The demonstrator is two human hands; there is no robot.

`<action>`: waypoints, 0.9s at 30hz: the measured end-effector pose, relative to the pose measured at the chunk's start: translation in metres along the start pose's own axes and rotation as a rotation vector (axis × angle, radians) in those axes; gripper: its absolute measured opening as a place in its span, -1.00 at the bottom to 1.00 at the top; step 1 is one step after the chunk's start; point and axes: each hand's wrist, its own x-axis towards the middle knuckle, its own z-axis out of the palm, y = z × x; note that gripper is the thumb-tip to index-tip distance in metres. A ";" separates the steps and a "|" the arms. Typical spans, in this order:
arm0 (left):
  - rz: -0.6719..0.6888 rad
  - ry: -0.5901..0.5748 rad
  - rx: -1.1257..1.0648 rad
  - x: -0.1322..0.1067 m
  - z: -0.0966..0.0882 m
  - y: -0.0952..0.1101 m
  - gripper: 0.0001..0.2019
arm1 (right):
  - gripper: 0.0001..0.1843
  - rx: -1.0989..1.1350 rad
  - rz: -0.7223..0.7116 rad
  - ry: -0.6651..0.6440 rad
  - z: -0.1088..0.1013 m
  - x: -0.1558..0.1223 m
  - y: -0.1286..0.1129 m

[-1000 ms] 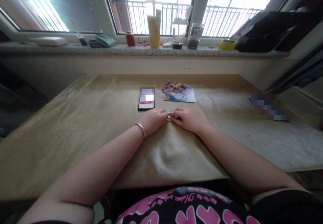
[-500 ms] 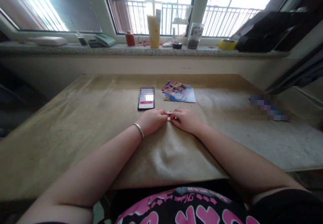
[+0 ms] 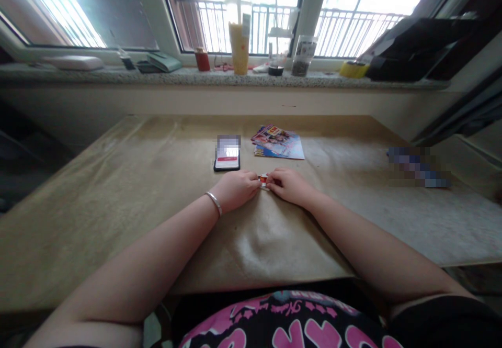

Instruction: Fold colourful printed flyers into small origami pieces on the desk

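Observation:
Between my two hands, low over the table, is a small piece of red and white paper, partly covered by my fingers. My left hand, with a silver bangle at the wrist, pinches its left end. From the other side my right hand grips the right end between thumb and fingers. Just beyond my left hand lies a phone with its screen lit. Colourful printed sheets are stacked loosely behind my right hand.
A tan cloth covers the table. At the right lies a blurred bluish item. On the windowsill stand a yellow drink cup, a red jar, other cups and yellow tape.
My hands have shifted slightly on the small paper, the right fingers a little farther from the left. A pale edge now shows below it. The phone and sheets are unmoved.

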 end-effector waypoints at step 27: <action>0.145 0.091 0.141 -0.002 0.008 -0.003 -0.74 | -0.84 0.035 0.174 -0.027 -0.006 0.006 0.010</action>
